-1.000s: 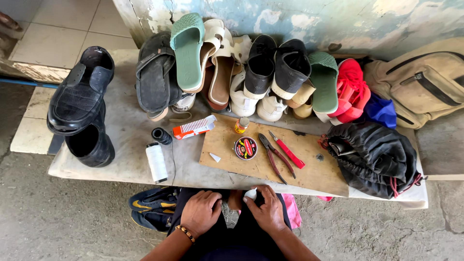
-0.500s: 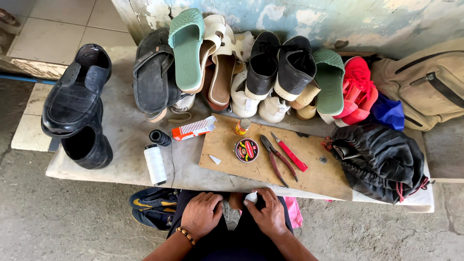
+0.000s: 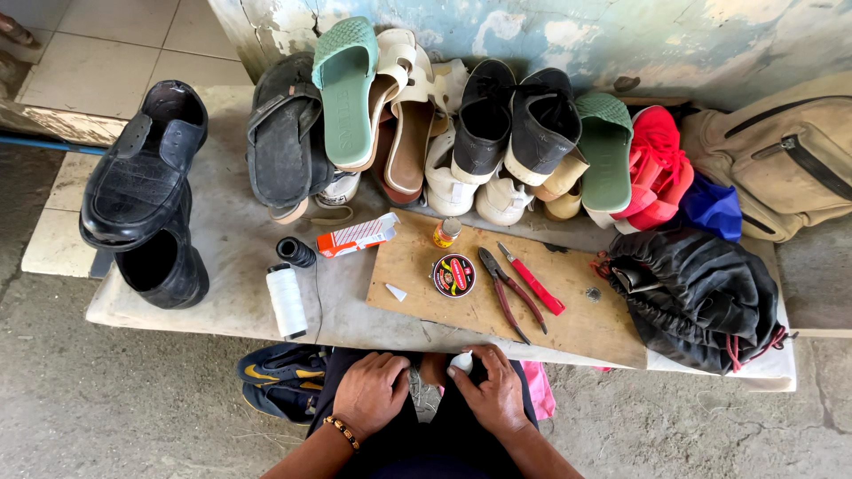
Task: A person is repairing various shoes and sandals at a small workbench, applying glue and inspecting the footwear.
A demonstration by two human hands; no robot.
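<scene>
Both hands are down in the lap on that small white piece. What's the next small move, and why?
Probably lift the small white piece up onto the wooden board. The left hand and right hand work it low in the lap, partly hidden, while the pliers and round tin lie on the board.

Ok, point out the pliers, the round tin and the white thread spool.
pliers point(image 3: 502, 284): head view, on the handles near the pivot.
round tin point(image 3: 453, 275): head view, middle of the lid.
white thread spool point(image 3: 287, 302): head view, middle of its side.

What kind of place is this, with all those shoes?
Probably a street shoe-mender's spot: worn shoes and sandals line a stone bench, with pliers, a polish tin and a spool of white thread on it.
</scene>
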